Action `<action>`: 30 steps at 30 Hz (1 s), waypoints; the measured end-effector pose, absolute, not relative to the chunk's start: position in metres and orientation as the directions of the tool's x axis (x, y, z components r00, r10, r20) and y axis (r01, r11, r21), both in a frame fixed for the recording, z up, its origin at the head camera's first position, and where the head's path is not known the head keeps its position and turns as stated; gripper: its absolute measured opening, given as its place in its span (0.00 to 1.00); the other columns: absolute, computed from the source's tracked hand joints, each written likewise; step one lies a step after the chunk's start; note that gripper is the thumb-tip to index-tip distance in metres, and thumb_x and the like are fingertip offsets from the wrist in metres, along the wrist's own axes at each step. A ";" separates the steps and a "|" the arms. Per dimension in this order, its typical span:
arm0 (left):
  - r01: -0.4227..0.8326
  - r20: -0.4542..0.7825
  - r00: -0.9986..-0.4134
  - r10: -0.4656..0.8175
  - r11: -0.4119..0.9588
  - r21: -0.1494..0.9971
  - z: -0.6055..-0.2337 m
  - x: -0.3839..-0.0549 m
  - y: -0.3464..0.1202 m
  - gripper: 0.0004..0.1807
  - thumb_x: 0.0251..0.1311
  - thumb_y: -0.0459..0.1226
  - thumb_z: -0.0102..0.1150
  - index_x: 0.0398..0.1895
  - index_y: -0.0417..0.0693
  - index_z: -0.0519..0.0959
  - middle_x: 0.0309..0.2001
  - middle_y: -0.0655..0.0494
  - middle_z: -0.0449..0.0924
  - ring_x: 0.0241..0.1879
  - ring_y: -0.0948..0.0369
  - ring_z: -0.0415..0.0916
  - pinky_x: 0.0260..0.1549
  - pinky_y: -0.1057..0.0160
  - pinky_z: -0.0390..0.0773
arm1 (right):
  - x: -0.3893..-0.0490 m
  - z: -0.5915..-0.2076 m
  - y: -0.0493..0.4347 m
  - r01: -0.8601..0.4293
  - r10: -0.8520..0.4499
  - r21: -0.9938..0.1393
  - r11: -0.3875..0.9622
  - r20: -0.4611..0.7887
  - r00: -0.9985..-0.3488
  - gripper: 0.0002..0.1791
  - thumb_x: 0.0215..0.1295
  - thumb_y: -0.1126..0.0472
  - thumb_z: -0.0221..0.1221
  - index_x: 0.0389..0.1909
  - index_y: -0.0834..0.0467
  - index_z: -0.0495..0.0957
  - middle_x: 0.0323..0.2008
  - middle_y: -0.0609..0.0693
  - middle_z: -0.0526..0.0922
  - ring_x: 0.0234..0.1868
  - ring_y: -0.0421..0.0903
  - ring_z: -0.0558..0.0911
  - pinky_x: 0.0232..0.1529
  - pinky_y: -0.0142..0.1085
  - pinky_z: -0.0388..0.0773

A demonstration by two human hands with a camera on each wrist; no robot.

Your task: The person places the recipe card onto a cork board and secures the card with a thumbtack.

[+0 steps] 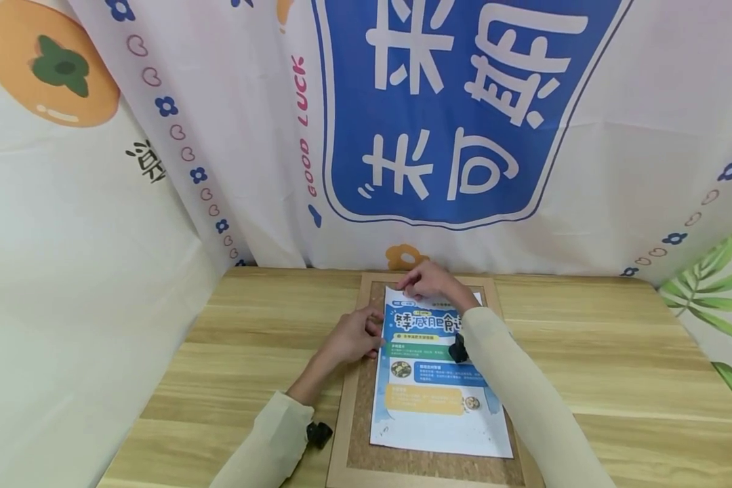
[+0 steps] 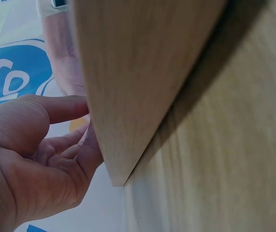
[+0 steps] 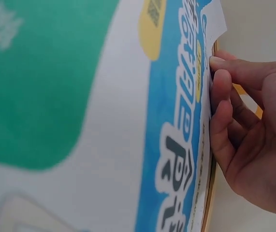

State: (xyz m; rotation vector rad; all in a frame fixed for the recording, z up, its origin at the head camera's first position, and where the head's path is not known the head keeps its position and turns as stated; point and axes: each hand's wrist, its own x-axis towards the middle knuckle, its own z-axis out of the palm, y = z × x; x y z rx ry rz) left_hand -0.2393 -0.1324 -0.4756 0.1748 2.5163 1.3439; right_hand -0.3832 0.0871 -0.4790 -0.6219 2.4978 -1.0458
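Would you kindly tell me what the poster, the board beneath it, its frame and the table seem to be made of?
The poster looks like smooth printed paper, judging by its thin edges. The board seems to be cork, speckled brown and matt. The frame looks like pale, smooth wood with fine grain. The table has streaky, satin-looking wood grain; solid wood or laminate, I cannot tell.

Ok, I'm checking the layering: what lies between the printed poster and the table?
In the head view, the framed cork board lies between the poster and the table.
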 end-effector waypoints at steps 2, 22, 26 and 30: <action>-0.025 -0.189 -0.952 0.241 0.555 0.832 -0.477 -0.240 -0.132 0.23 0.68 0.26 0.67 0.64 0.37 0.76 0.38 0.46 0.84 0.26 0.59 0.83 0.26 0.65 0.86 | -0.384 -0.480 0.089 -0.284 -0.549 -0.730 0.622 -0.147 -0.823 0.13 0.71 0.66 0.64 0.52 0.57 0.91 0.39 0.51 0.91 0.28 0.42 0.80 0.33 0.30 0.76; -0.007 -0.172 -0.951 0.255 0.542 0.840 -0.480 -0.239 -0.133 0.23 0.66 0.25 0.68 0.64 0.37 0.77 0.37 0.46 0.85 0.25 0.60 0.83 0.26 0.65 0.86 | -0.386 -0.474 0.086 -0.350 -0.594 -0.680 0.645 -0.156 -0.790 0.15 0.70 0.70 0.62 0.52 0.58 0.90 0.31 0.49 0.86 0.26 0.43 0.79 0.30 0.31 0.76; 0.005 -0.158 -0.954 0.257 0.537 0.844 -0.478 -0.239 -0.133 0.23 0.66 0.24 0.68 0.64 0.35 0.77 0.37 0.45 0.86 0.25 0.60 0.83 0.26 0.64 0.86 | -0.387 -0.474 0.087 -0.403 -0.619 -0.663 0.631 -0.117 -0.777 0.14 0.71 0.69 0.63 0.52 0.58 0.90 0.32 0.49 0.87 0.27 0.42 0.78 0.32 0.31 0.74; 0.007 -0.157 -0.953 0.258 0.538 0.843 -0.478 -0.239 -0.133 0.23 0.66 0.24 0.68 0.63 0.34 0.76 0.37 0.44 0.85 0.26 0.60 0.83 0.26 0.64 0.86 | -0.384 -0.474 0.094 -0.455 -0.659 -0.664 0.594 -0.077 -0.748 0.15 0.72 0.70 0.62 0.54 0.59 0.90 0.38 0.50 0.89 0.32 0.42 0.77 0.35 0.32 0.73</action>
